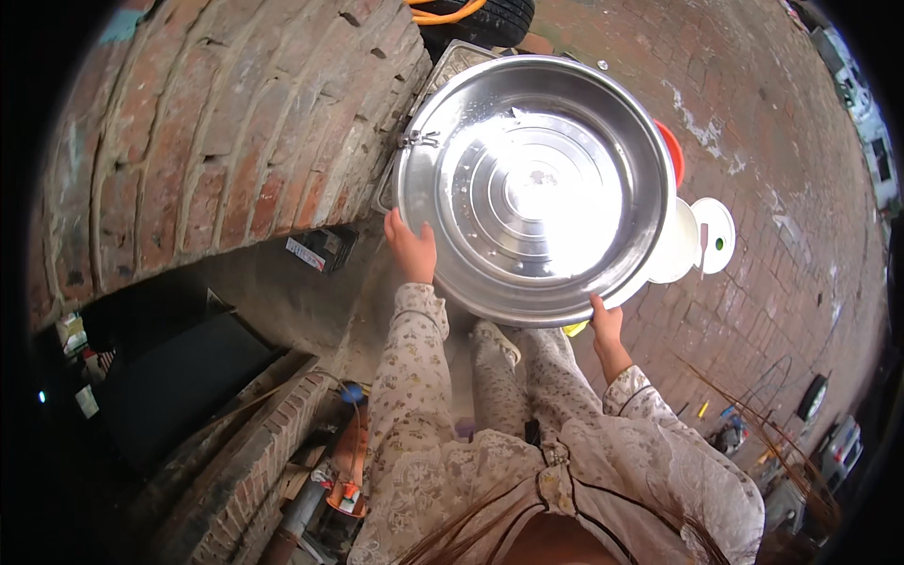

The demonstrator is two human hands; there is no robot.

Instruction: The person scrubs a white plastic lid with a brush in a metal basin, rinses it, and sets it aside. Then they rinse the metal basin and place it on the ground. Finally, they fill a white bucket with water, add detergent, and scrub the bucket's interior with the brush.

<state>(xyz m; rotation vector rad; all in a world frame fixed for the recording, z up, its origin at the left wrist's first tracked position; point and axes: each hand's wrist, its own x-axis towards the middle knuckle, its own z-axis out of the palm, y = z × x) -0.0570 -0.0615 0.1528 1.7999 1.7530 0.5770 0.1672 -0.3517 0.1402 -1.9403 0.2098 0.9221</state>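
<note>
A wide, round stainless steel basin is held out in front of me, its open side facing up and bright glare on its ringed bottom. My left hand grips the near-left rim, thumb on the upper side and fingers round the outer edge. At the near-right rim, my right hand is closed on the edge with its thumb over the top; its other fingers are mostly hidden beneath. A small metal fitting or its reflection shows at the basin's left side. The inside holds no large object.
Left of the basin rises a brick wall. Behind it lie a black tire and an orange hose. On the brick paving at right are a white container, a white disc and a red rim. A black box sits low at left.
</note>
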